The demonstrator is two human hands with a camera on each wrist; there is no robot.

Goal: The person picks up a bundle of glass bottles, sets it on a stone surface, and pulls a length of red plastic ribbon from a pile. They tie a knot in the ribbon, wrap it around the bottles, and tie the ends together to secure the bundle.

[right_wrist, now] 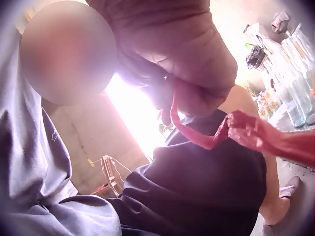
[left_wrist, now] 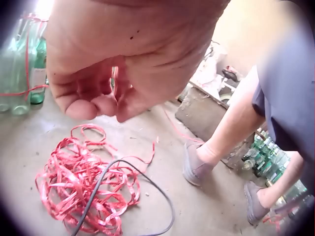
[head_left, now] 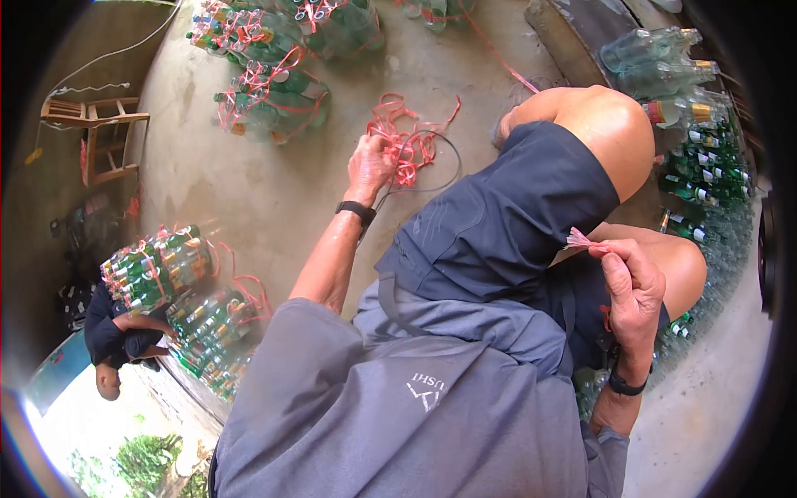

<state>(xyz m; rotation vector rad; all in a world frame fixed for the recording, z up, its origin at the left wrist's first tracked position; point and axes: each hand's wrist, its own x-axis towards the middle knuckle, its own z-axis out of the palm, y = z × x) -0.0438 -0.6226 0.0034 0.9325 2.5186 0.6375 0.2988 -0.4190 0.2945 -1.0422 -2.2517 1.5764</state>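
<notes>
Closest to the head camera, the grey shirt (head_left: 365, 398) carries a white logo and letters that seem to read "USHI"; folds may hide more. Over the lap, the right hand (head_left: 635, 286) pinches a pink ribbon (head_left: 579, 240) between thumb and bent fingers, a frayed tip sticking out. A firm pinch just behind that fray should keep the strands together. Farther out, the left hand (head_left: 368, 170) has its fingers curled in near the red tangle (head_left: 407, 162) on the floor; whether they hold a strand, I cannot tell. Teasing out one length at a time, gently, would best avoid knots, and the black cord (left_wrist: 92, 199) looped across the tangle should be lifted clear first. Beyond, tied bottle bundles (head_left: 278, 100) bear labels too small to read, as does the stack beside another person (head_left: 124, 328).
</notes>
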